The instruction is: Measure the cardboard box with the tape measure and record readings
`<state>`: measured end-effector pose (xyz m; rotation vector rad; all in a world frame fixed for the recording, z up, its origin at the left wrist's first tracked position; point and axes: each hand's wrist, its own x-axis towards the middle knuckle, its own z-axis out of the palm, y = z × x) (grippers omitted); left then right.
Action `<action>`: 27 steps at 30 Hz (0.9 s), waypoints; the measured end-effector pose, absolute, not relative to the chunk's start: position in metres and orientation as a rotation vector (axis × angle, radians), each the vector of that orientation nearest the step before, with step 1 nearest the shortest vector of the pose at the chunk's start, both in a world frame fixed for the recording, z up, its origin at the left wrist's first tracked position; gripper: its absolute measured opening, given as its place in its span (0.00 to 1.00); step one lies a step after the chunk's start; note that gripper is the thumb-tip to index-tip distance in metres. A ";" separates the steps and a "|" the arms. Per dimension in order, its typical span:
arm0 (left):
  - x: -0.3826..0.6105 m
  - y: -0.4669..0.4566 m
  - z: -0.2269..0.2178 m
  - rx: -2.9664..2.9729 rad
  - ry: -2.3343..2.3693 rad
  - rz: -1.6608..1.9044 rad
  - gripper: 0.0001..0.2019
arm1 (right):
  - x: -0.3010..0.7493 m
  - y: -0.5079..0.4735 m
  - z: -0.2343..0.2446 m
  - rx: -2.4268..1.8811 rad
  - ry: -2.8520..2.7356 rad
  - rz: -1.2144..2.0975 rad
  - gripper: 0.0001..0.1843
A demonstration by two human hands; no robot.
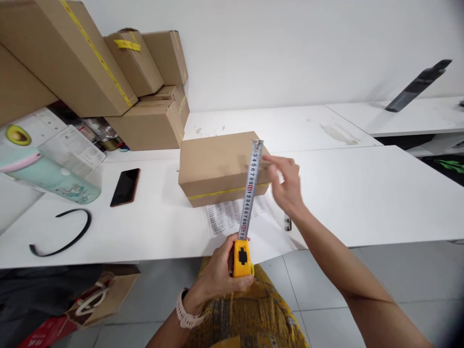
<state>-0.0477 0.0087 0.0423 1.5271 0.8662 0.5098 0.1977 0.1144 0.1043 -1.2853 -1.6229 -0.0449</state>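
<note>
My left hand (225, 271) is wrapped round a yellow tape measure (242, 258), just off the table's front edge. Its metal blade (248, 198) is drawn out, slanting up and away in front of a closed cardboard box (219, 157). Yellow tape runs along the box's near side. Beside the blade's upper part is my right hand (284, 181), its index finger stretched toward the blade and the thumb apart from it. Whether that fingertip touches the blade I cannot tell. Printed sheets (235, 217) lie partly under the box.
Cardboard boxes (145, 123) are stacked at the back left. Near them are a mint-green bottle (65, 176), a phone (125, 187) and a black curved band (85, 229). A dark bottle (416, 87) stands at the far right. A small dark object (287, 223) lies by my right wrist.
</note>
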 end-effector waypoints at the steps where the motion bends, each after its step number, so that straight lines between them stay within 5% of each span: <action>1: -0.048 0.008 0.046 1.580 0.873 0.478 0.36 | 0.201 0.108 0.117 -1.242 -1.522 0.106 0.24; 8: -0.051 0.000 0.065 1.892 0.798 0.316 0.38 | 0.230 0.055 0.169 -1.009 -1.264 0.666 0.14; 13: -0.058 -0.001 0.059 1.802 0.913 0.486 0.50 | 0.216 0.015 0.132 -0.974 -1.238 0.764 0.11; 18: -0.058 0.004 0.073 1.935 0.879 0.754 0.49 | 0.174 -0.006 0.097 -1.068 -1.450 0.852 0.14; 27: -0.070 0.097 0.165 2.569 1.021 1.373 0.37 | 0.252 0.049 0.053 -2.153 -1.249 0.271 0.22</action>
